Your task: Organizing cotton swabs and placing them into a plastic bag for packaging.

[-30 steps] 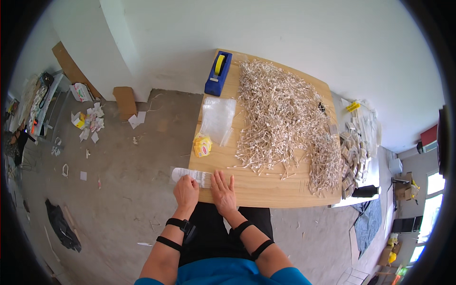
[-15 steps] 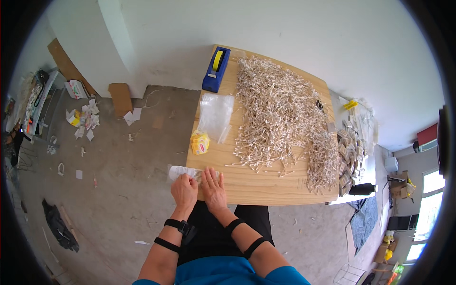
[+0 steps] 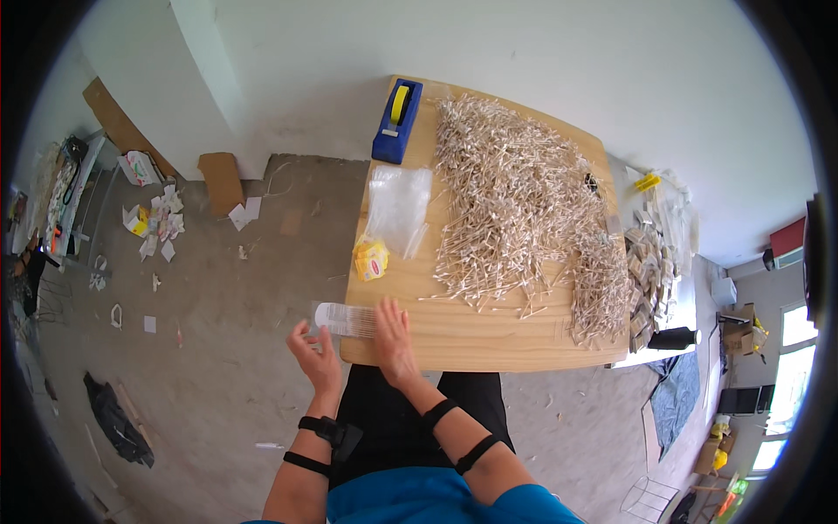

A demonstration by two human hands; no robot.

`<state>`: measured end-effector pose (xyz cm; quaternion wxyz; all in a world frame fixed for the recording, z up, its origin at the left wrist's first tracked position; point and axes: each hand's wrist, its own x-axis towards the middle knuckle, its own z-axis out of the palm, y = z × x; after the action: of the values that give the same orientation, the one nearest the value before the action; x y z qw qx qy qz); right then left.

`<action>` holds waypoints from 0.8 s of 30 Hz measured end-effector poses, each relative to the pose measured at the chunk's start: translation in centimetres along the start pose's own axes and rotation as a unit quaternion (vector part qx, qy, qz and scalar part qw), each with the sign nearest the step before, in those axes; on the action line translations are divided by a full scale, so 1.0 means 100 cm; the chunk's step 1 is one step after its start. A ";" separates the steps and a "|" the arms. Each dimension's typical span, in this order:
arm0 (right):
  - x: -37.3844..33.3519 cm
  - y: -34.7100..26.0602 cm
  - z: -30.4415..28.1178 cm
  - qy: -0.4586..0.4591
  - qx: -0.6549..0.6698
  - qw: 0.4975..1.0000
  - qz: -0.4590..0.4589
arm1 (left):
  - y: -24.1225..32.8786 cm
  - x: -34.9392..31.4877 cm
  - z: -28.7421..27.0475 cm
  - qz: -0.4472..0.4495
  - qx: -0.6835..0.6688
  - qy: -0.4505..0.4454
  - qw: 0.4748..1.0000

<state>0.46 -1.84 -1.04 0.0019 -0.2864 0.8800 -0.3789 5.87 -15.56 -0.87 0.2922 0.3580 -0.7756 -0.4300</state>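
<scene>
At the near left corner of the table lies a clear plastic bag (image 3: 347, 320) with a white printed card and a row of cotton swabs inside. My right hand (image 3: 395, 343) rests at the bag's right end, its fingers stretched out flat. Off the table's left edge, just beside the bag, my left hand (image 3: 318, 356) is held with fingers apart and nothing visible in it. Beyond the bag sit a stack of small yellow cards (image 3: 370, 260) and a pile of clear empty bags (image 3: 398, 210).
A big heap of loose cotton swabs (image 3: 515, 201) covers much of the table (image 3: 471, 342). A blue tape dispenser (image 3: 394, 127) stands at the far left corner. To the right, a side surface bears several bundled packs (image 3: 647, 262) and a black bottle (image 3: 674, 339).
My left hand has let go of the bag and moved left and nearer, its fingers now apart. My right hand stays flat near the bag's right end, and more of the card shows.
</scene>
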 end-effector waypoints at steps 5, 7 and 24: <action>0.005 -0.015 0.008 0.187 0.260 0.940 0.120 | -0.026 0.018 0.001 -0.367 -0.280 -0.045 0.886; 0.016 -0.019 0.024 0.249 0.390 0.875 0.140 | -0.035 0.027 0.010 -0.377 -0.314 -0.161 0.857; 0.028 -0.026 0.046 0.247 0.354 0.884 0.180 | -0.025 0.019 0.031 -0.334 -0.280 -0.144 0.888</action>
<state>0.44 -7.73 -2.05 -0.0463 -0.0006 0.6955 -0.7171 3.17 -16.56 -4.22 0.1045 0.4336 -0.4907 -0.7485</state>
